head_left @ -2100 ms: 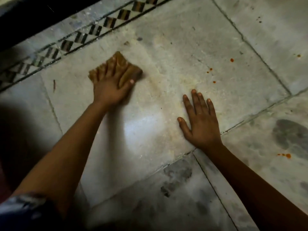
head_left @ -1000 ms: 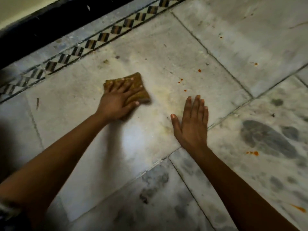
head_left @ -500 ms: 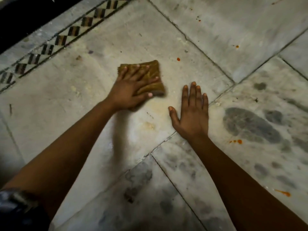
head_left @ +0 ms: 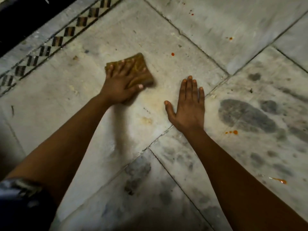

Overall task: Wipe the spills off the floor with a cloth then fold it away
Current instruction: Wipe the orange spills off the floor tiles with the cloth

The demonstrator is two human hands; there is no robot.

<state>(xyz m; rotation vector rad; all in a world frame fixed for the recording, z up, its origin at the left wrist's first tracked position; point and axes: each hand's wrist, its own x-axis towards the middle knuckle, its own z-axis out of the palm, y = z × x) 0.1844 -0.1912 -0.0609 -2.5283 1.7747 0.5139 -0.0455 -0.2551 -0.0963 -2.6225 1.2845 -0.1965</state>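
step: wiping | left hand fingers spread flat, pressing folded mustard-brown cloth on pale marble floor | right hand flat, bracing, empty | advice: keep pressure even; red-orange droplet looks nearest.

The left hand presses a folded brown cloth onto the marble floor; the right hand lies flat.

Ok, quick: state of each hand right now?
Left hand: open, fingers spread, pressing the brown cloth onto the floor.
Right hand: open, flat on the floor, holding nothing.
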